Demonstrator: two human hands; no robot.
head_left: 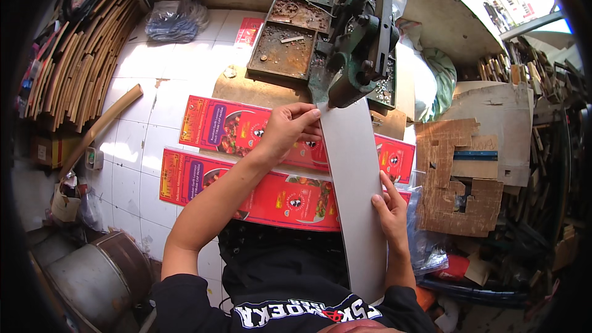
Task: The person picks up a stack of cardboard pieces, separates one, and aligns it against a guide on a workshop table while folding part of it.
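A long, plain grey-white board strip (351, 172) runs from my body up to a dark green press (348, 80), its far end under the press head. My left hand (288, 132) pinches the strip's far left corner between thumb and fingers, close beside the press tip. Whether a small part is also in that pinch is hidden. My right hand (393, 213) grips the strip's right edge nearer to me, thumb on top. Beneath the strip lie two long red printed panels (296, 200) with pictures of food, one behind the other.
Rusty trays (285, 49) with small metal bits flank the press. Stacked brown boards (92, 49) lean at far left, near a cardboard tube (102, 129). A metal drum (102, 277) stands at near left. Cut brown boards (453, 176) and clear plastic bags (428, 253) lie at right.
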